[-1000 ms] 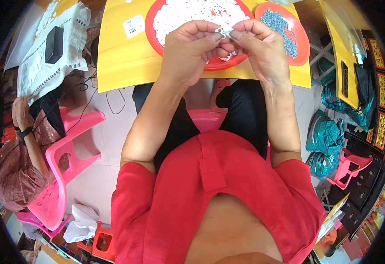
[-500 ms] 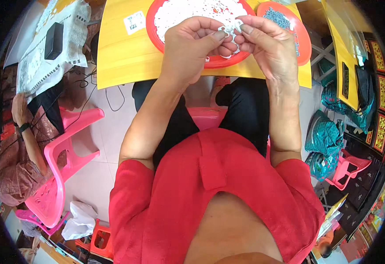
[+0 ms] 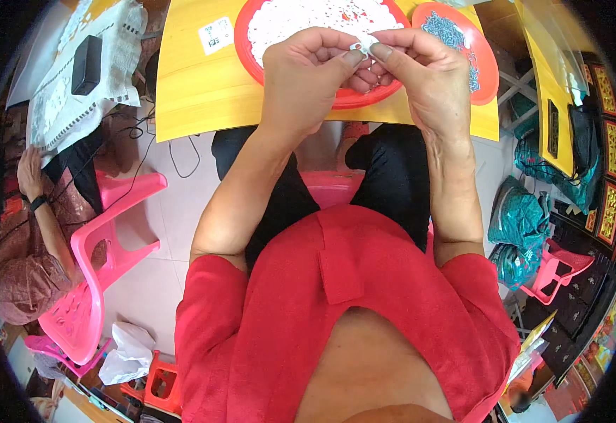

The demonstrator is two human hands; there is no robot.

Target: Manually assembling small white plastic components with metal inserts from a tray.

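Observation:
My left hand [image 3: 298, 81] and my right hand [image 3: 431, 84] meet above a round red tray [image 3: 350, 102] on the table. Each is closed in a pinch, thumb against forefinger. A small white plastic piece [image 3: 366, 44] with a loop-like shape shows between the fingertips; the left holds one part and the right presses another against it, their exact shape partly hidden by the fingers. Many similar white pieces [image 3: 287, 28] fill the tray under my hands. To the right, an oval orange-red tray [image 3: 488, 70] bears a heap of small grey metal pieces [image 3: 443, 29], perhaps screws or pins.
The yellow table [image 3: 195, 106] carries a white printed label [image 3: 216, 35] at left. Another person's arm [image 3: 48, 225] rests beside a cloth-covered table with a black box [image 3: 87, 65]. Pink plastic chairs [image 3: 89, 282] stand at left, teal bags [image 3: 519, 218] at right, and cables lie on the floor.
My right hand has shifted slightly left, bringing its white piece up against the one in my left hand. The person at left has shifted slightly.

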